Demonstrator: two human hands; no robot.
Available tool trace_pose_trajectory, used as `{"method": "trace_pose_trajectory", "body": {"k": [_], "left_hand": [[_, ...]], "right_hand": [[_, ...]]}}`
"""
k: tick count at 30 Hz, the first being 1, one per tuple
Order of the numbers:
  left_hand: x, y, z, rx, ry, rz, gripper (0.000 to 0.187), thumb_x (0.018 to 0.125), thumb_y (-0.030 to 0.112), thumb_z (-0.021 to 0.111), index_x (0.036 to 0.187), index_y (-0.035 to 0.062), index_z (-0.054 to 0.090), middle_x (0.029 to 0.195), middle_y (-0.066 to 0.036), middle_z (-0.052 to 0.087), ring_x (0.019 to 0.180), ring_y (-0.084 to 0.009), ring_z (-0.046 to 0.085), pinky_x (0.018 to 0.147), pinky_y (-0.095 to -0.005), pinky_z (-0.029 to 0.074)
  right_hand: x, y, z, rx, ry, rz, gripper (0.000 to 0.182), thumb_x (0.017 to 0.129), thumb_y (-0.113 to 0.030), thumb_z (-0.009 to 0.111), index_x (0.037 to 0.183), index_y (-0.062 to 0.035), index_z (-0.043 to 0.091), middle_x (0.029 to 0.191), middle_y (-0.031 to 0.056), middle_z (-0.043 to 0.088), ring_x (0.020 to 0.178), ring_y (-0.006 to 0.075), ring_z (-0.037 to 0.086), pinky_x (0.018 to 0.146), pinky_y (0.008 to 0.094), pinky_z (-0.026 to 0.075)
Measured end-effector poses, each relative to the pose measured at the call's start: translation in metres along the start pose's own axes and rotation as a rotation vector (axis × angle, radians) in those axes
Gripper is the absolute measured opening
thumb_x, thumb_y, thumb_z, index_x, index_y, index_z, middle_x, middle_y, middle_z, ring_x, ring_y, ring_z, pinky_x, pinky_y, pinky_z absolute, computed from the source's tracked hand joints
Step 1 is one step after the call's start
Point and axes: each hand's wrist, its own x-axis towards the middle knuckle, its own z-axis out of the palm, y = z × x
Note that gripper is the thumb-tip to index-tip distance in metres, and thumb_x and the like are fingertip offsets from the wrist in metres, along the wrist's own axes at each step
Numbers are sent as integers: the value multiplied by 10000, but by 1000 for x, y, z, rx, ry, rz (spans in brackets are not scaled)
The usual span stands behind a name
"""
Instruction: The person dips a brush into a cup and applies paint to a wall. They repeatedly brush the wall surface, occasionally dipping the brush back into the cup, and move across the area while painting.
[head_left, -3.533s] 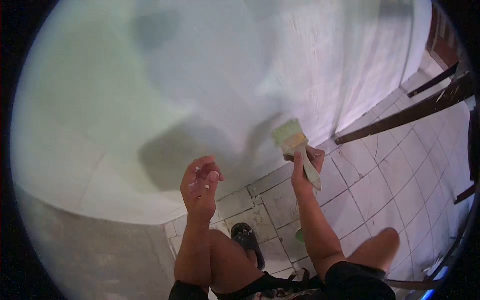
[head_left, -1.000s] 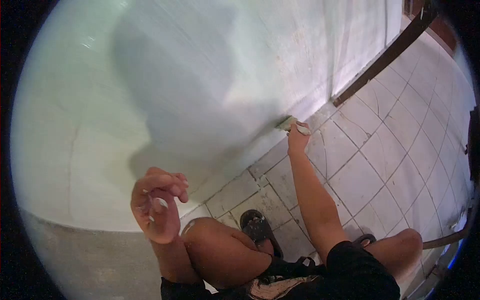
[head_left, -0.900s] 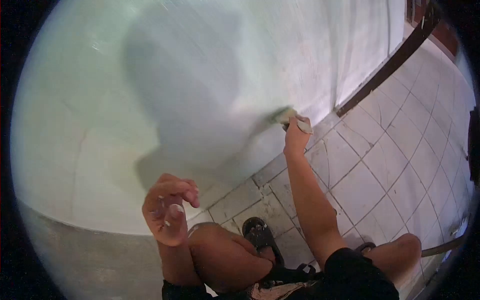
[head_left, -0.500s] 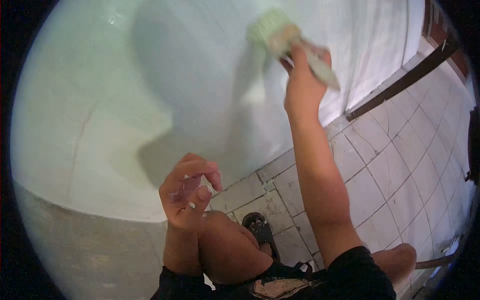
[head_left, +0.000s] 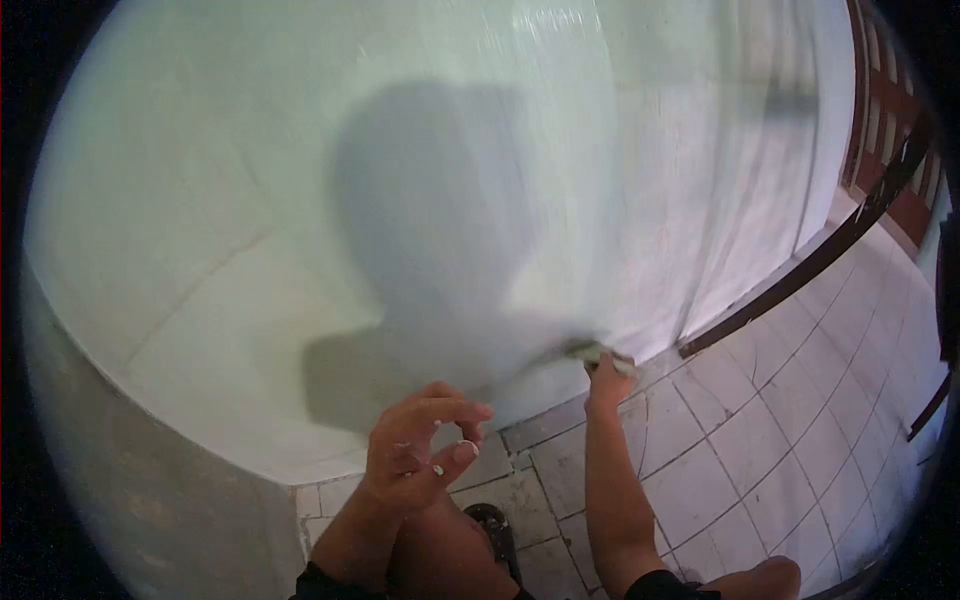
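My right hand (head_left: 606,386) is closed around the handle of a paintbrush (head_left: 589,353), low down by the foot of a pale green-white wall (head_left: 620,220). The bristles are blurred, and they appear to be against the wall just above the floor. My left hand (head_left: 420,446) hangs in front of my knee with nothing in it. Its fingers are curled, with a gap between them and the thumb. Spots of white paint mark the thumb and palm. Wet-looking streaks run down the upper part of the wall.
Cracked white tiles (head_left: 720,430) cover the floor along the wall. A dark brown bar (head_left: 800,300) slants across at the right, near a reddish-brown door or panel (head_left: 885,150). Grey wall (head_left: 170,460) lies at the left. My sandalled foot (head_left: 490,525) is below.
My right hand has brought the paintbrush down from high on the wall to its bottom edge. The view has shifted, and my left hand stays curled in much the same pose.
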Motion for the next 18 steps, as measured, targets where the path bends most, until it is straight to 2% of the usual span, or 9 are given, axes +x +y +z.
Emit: {"method": "trace_pose_trajectory", "body": {"k": [3, 7, 8, 9, 11, 12, 14, 17, 18], "left_hand": [[4, -1, 0, 1, 3, -12, 276, 730, -27, 611, 1006, -31, 606, 807, -98, 573, 725, -164, 540, 666, -280, 419], [11, -8, -3, 14, 24, -7, 251, 758, -3, 602, 1008, -22, 606, 795, -93, 569, 732, -162, 535, 682, -279, 413], [12, -10, -2, 3, 47, -10, 244, 765, 4, 598, 1008, -20, 606, 790, -92, 566, 731, -162, 534, 680, -278, 413], [14, -12, -2, -11, 49, -34, 244, 765, 4, 598, 1008, -20, 606, 790, -92, 566, 731, -162, 534, 680, -278, 413], [19, -18, -4, -1, 37, -43, 241, 773, 14, 590, 1011, -19, 605, 782, -95, 562, 721, -162, 531, 684, -278, 412], [20, -19, -5, -7, 34, -75, 241, 773, 14, 590, 1011, -19, 605, 782, -95, 562, 721, -162, 531, 684, -278, 412], [23, -20, -3, -33, 5, -35, 258, 757, 22, 597, 1009, -30, 609, 779, -103, 564, 694, -164, 534, 651, -267, 415], [16, -22, -4, -53, -16, 13, 285, 725, 43, 618, 995, -45, 616, 800, -112, 579, 668, -169, 541, 617, -256, 420], [14, -22, -4, -65, -9, -5, 285, 725, 43, 618, 995, -45, 616, 800, -112, 579, 668, -169, 541, 617, -256, 420]], "right_hand": [[-20, -98, 79, 52, -165, -215, 122, 821, -14, 561, 915, 2, 485, 842, 107, 573, 777, 178, 582, 681, 303, 523], [-46, -229, 163, 373, -303, -344, 146, 824, -31, 586, 914, -18, 472, 831, 85, 565, 734, 147, 560, 637, 282, 504], [-42, -256, 181, 335, -372, -432, 156, 823, -69, 553, 944, -6, 477, 908, 107, 563, 815, 178, 574, 715, 323, 538], [-45, -290, 198, 349, -384, -444, 179, 809, -54, 545, 967, -5, 478, 932, 114, 555, 834, 178, 569, 714, 327, 538], [-36, -334, 222, 467, -469, -642, 174, 802, -45, 541, 949, 17, 474, 936, 108, 554, 837, 186, 570, 723, 343, 537], [-46, -352, 225, 483, -499, -555, 130, 822, -78, 544, 917, 6, 515, 866, 112, 576, 772, 183, 584, 708, 309, 526], [-61, -361, 227, 485, -512, -460, 114, 842, -110, 546, 884, -6, 556, 796, 116, 598, 706, 179, 598, 693, 275, 515], [-42, -312, 215, 298, -555, -794, 147, 833, -113, 548, 901, 11, 508, 830, 106, 574, 709, 188, 575, 715, 291, 505], [-28, -278, 197, 228, -542, -766, 148, 819, -84, 549, 916, 10, 489, 859, 101, 569, 762, 185, 575, 717, 315, 519]]}}
